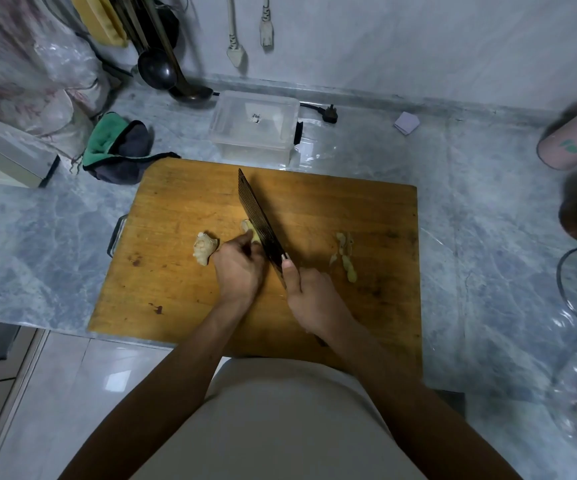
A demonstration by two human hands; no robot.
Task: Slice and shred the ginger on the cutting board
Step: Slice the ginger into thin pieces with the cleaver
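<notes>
Our right hand [309, 299] sits nearest us on the cutting board [176, 278], fingers wrapped round the handle of the cleaver [261, 225], thumb laid along the flat of the blade. Our left hand [240, 268] is just beside it toward the board's left edge, fingers curled down over the ginger piece [249, 229] we are cutting, pinning it to the wood near the board's middle.

What matters for the coming cut is this: the blade runs from the handle toward the board's far edge, leaning slightly left, and the ginger lies directly against its left face. The pale end of the ginger pokes out beyond our knuckles toward the far edge, so its long axis runs roughly parallel to the blade. We judge each stroke takes a lengthwise slice off the side facing the blade.

A spare ginger knob [205, 249] lies just left of our left hand, untouched. Cut ginger pieces [346, 256] lie well right of the blade, toward the right edge.
</notes>
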